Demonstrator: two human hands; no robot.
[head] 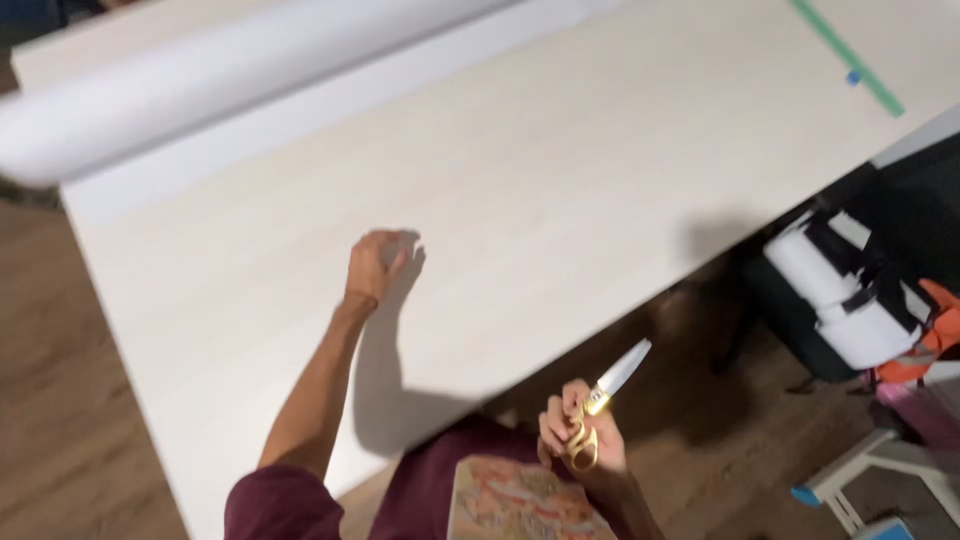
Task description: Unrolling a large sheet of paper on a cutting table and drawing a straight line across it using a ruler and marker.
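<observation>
The pale wooden table (560, 190) filled most of your view, with a big white paper roll (200, 80) lying along its far edge and a green tape strip (845, 55) near the far right corner. Your left hand (375, 265) hung over the tabletop, fingers curled in loosely on nothing. Your right hand (580, 430) sat off the near edge, fingers clamped through the gold handles of the scissors (605, 395), blades together, pointing up and right.
</observation>
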